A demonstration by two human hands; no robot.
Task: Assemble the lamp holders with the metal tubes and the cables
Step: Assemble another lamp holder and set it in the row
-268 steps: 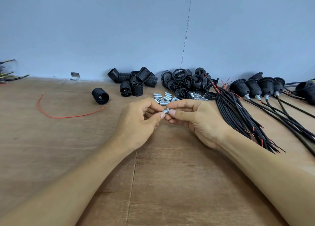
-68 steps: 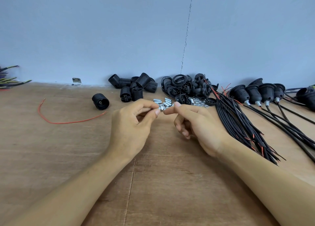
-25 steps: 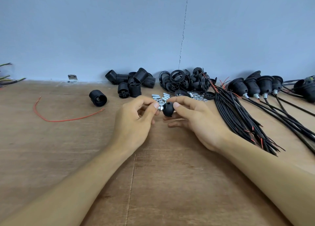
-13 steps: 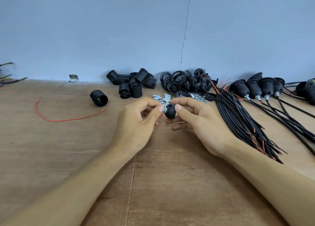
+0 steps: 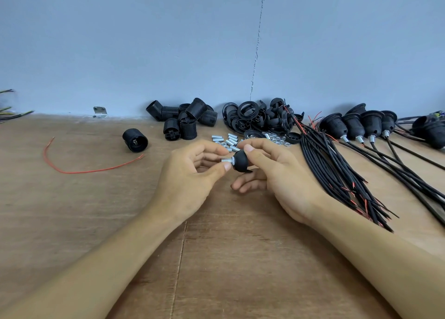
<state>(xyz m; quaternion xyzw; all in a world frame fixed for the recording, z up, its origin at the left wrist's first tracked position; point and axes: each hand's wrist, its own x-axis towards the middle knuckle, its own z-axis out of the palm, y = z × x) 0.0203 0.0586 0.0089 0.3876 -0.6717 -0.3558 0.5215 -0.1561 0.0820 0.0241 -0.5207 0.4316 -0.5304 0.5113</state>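
so, black lamp holder cap (image 5: 240, 161) sits mid-frame, held above the tabletop (image 5: 240, 258) right between both hands. right hand (image 5: 277, 174) grips the cap, fingers and thumb curled round its dome, lower fingers loosely bent underneath. left hand (image 5: 190, 176) pinches a short metal tube (image 5: 226, 160) between thumb and fingertips. the tube lies roughly level and its end meets the cap's narrow neck.

cap is smooth matte black plastic, dome shaped. tube is silvery, threaded, a small cylinder.

just behind the hands lies a small heap of loose tubes (image 5: 227, 140), same shiny threaded kind, with a scatter of small metal nuts (image 5: 278, 139) to its right. further back by the blue wall (image 5: 168, 41) are a pile of ribbed black holder bodies (image 5: 185, 118) and a pile of black rings (image 5: 257, 118). a lone holder body (image 5: 135, 140) lies on its side to the left, apart from the pile, near a thin red wire (image 5: 79, 167) curved on the wood.

right of the right hand is a thick bundle of black cables (image 5: 337, 171), red ends showing. behind it is a row of assembled holders (image 5: 356, 126) with tubes and cables attached. the tabletop is brown wood board with a seam.
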